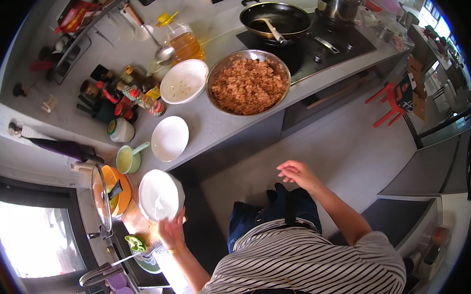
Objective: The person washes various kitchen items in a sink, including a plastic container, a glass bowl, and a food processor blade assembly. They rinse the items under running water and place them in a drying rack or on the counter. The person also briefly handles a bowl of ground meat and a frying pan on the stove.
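Note:
My left hand [172, 231] grips the edge of a white bowl [160, 195], tilted above a wooden cutting board [139, 221]. My right hand [295, 174] hangs in the air over the floor, fingers loosely bent, holding nothing. On the counter, a steel bowl [248, 84] is full of reddish-brown minced filling. Beside it stands a white bowl with food bits inside [184, 81], and nearer to me a second, clean-looking white bowl [170, 138]. A green handled cup [128, 159] stands near the wall. A cut green pepper [135, 243] lies at the board's lower end.
A wok [275, 20] with a spatula and a steel pot [336, 7] stand on the black cooktop [342, 45]. An oil jug [185, 42] and several seasoning bottles [143, 99] line the wall. An orange basket [117, 193], a glass lid [101, 198] and a faucet [96, 275] are at left.

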`<action>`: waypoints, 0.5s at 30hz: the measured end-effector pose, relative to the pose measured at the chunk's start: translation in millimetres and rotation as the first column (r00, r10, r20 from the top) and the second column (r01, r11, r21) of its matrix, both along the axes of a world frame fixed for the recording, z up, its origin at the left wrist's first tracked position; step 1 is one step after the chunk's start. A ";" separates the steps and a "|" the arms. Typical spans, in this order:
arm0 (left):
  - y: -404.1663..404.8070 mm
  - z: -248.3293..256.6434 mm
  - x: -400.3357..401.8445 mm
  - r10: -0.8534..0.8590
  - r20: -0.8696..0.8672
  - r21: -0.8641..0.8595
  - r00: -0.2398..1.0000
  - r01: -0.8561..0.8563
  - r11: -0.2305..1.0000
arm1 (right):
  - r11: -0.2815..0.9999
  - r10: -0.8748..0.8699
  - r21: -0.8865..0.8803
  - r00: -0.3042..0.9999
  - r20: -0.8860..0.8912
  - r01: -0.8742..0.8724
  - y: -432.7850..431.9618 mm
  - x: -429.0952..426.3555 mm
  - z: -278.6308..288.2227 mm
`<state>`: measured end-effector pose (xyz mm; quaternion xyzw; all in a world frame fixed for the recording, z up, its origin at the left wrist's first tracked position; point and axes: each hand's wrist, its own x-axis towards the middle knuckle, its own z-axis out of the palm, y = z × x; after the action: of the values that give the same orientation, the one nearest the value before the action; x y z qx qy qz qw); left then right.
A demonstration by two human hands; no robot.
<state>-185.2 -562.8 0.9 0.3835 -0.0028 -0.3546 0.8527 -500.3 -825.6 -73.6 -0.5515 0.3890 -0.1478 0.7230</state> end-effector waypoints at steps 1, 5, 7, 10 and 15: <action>-30.2 1.9 3.0 -0.053 0.041 0.033 0.998 0.052 0.998 | 0.998 -0.069 -0.003 0.998 -0.010 0.069 -6.6 -19.1 -0.9; -143.3 15.1 14.6 -0.293 0.089 0.090 0.952 0.286 0.954 | 0.946 -0.319 0.043 0.946 -0.053 0.322 -17.8 -77.2 -5.4; -202.8 22.1 19.9 -0.382 0.052 0.086 0.923 0.377 0.922 | 0.895 -0.438 0.064 0.897 -0.062 0.442 -15.9 -100.5 -11.1; -290.2 23.2 35.2 -0.487 0.074 0.076 0.870 0.482 0.873 | 0.812 -0.566 0.087 0.816 -0.121 0.577 -15.3 -119.5 -12.8; -439.1 40.1 41.6 -0.613 0.093 0.052 0.784 0.611 0.790 | 0.711 -0.688 0.090 0.717 -0.113 0.697 -36.2 -132.7 -21.6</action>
<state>-143.6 -1001.9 40.9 0.3880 -0.1686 -0.5913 0.6866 -633.0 -861.8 -95.2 -0.3235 0.6013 -0.3633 0.6338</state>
